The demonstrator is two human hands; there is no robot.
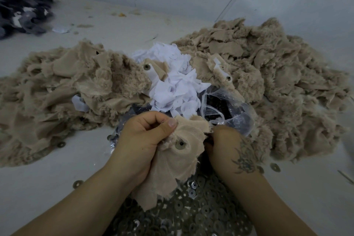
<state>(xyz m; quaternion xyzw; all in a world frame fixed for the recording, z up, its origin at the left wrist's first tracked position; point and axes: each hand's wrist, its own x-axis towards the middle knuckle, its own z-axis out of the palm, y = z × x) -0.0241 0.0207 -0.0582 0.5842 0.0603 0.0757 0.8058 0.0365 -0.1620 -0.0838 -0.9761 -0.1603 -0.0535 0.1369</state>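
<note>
The left grip (141, 136) is clenched on a beige scrap (180, 166), thumb pressed on its upper edge and fingers curled behind it. The scrap is held up above the surface's (38, 188) near edge, its smooth backing toward the camera, with a round metal washer (179, 145) set in its middle. The right grip (229, 145) meets the scrap's right edge. Its fingers run out of sight behind the cloth, so I cannot tell whether it grasps the scrap or not.

Under the scrap, at the near edge, lies a heap of washers (191, 209). Just beyond the grips are a clear bag (229, 105) with dark contents and a mound of white scraps (172, 86). Furry beige piles lie toward the left edge (57, 86) and the right edge (268, 74). A dark pile (21, 5) sits in the far left corner.
</note>
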